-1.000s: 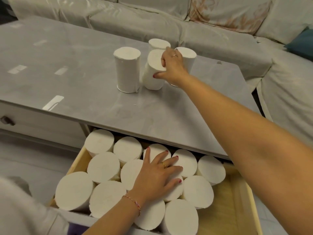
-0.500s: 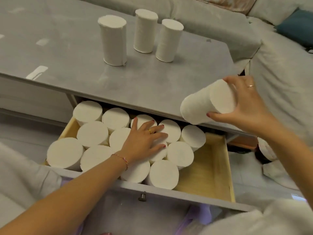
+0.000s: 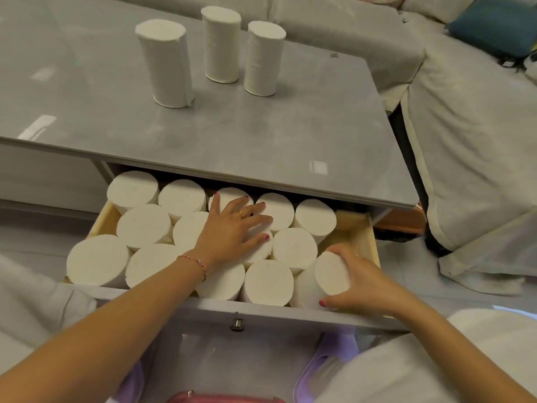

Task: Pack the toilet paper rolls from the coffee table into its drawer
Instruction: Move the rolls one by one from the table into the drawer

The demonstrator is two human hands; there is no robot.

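Toilet paper roll [image 3: 328,276], tilted, sits gripped in the right hand's [image 3: 359,282] curled fingers inside the drawer [image 3: 373,242]. Just left of it, the left hand [image 3: 232,231] lies flat, fingers spread, on upright packed rolls [image 3: 145,225]. Three rolls [image 3: 165,65] stand on the coffee table [image 3: 261,135], well beyond both hands.

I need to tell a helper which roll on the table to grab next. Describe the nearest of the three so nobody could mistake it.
Start at the grey glossy coffee table top, where three white toilet paper rolls stand upright. The nearest white upright roll is the leftmost. It stands apart from the other two rolls, which sit close together further back and to its right.
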